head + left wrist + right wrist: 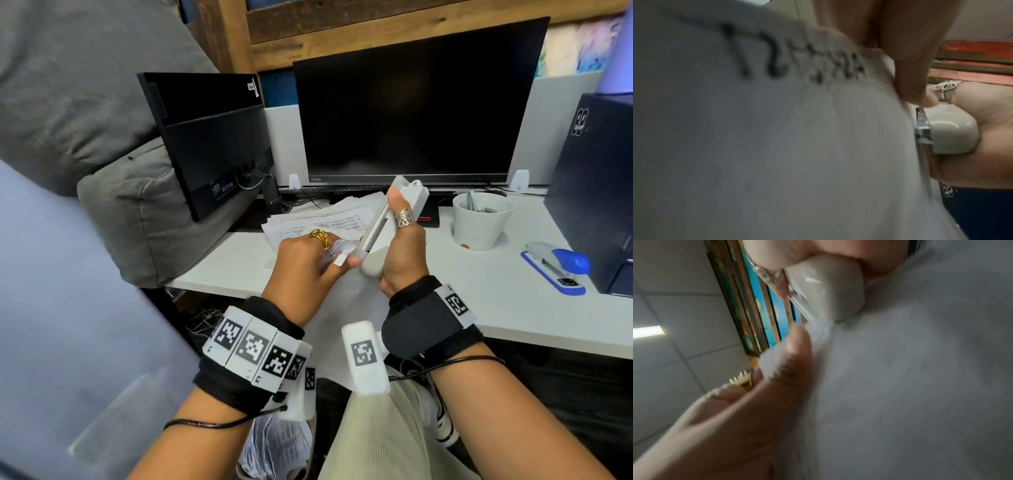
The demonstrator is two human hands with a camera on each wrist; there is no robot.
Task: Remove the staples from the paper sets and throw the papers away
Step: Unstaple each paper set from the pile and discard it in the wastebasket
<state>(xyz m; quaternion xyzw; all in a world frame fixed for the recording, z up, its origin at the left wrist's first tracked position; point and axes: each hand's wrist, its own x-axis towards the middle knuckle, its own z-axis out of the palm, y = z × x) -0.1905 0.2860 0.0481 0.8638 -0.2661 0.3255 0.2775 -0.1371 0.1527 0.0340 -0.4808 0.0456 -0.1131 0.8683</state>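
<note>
While my left hand [305, 263] pinches the corner of a paper set [337, 255] near the desk's [479, 301] near edge, my right hand [399, 253] grasps a gray stapler [387, 222], its metal tip touching that corner. More papers [318, 219] lie farther back, with a white cup [481, 219] on the right.

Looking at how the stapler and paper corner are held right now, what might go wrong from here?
The left hand pinches the paper set's corner right beside the grey stapler's metal tip, so its fingers could get nicked. The crumpled corner might tear. A freed staple could drop toward the lap instead of the white cup.
</note>
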